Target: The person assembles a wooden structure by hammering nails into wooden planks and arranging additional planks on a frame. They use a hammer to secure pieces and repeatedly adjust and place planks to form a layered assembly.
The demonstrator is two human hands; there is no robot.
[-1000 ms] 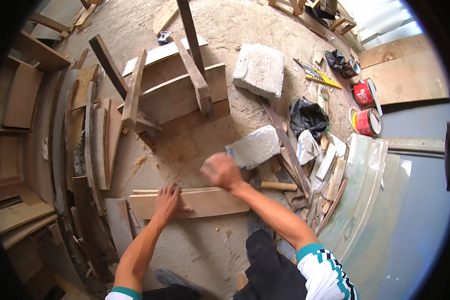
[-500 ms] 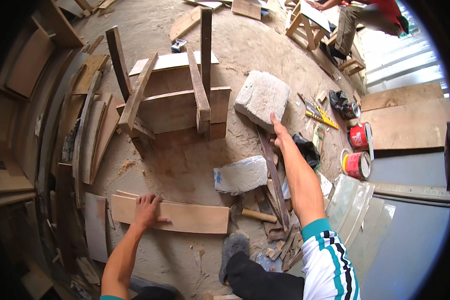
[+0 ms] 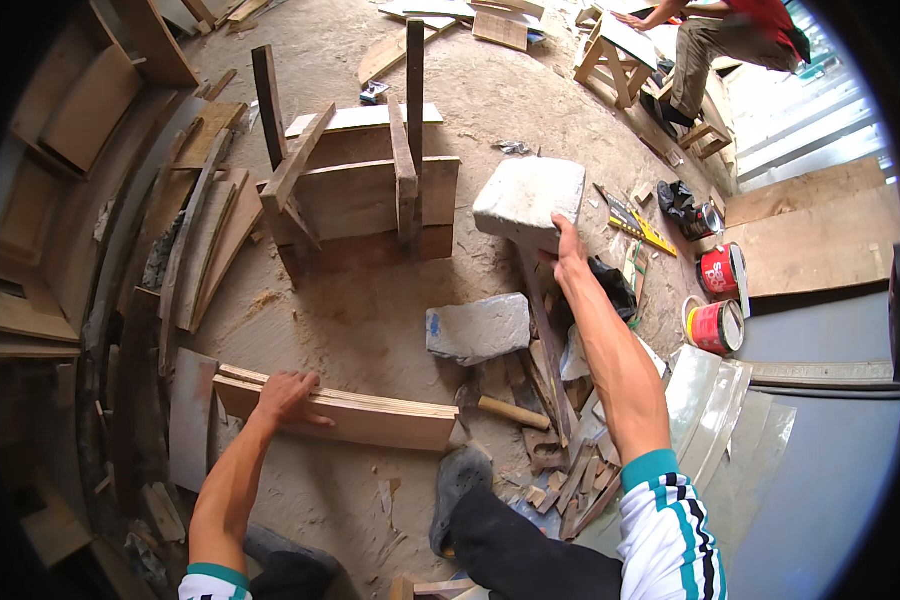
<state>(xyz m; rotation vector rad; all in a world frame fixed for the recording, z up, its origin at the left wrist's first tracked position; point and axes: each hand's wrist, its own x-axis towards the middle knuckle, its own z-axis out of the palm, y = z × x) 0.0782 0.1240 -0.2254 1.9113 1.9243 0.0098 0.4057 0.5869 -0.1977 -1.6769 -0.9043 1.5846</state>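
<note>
My right hand [image 3: 568,255] grips a rough whitish block [image 3: 532,195] at its near right corner, thumb along the side; its underside is mostly hidden. With my left hand [image 3: 290,398] I hold two or more plywood strips [image 3: 370,425] stacked face to face, standing on their long edge on the floor, fingers over the top edge. A second whitish block [image 3: 480,328] with a blue mark lies between my hands, nearer to me than the first. Beyond the strips stands an upturned wooden stool-like frame [image 3: 355,200], legs pointing up.
Wood scraps [image 3: 580,485] and a wooden stick [image 3: 515,411] lie by my right shoe. A yellow-and-black square [image 3: 640,222], a black bag [image 3: 613,285] and red cans [image 3: 717,327] sit to the right. Boards [image 3: 210,245] lean along the left. Another person [image 3: 705,65] sits far right.
The plywood strips have tipped up so that their layered top edge shows, my left hand still on them. The block in my right hand has tilted, showing more of its top face.
</note>
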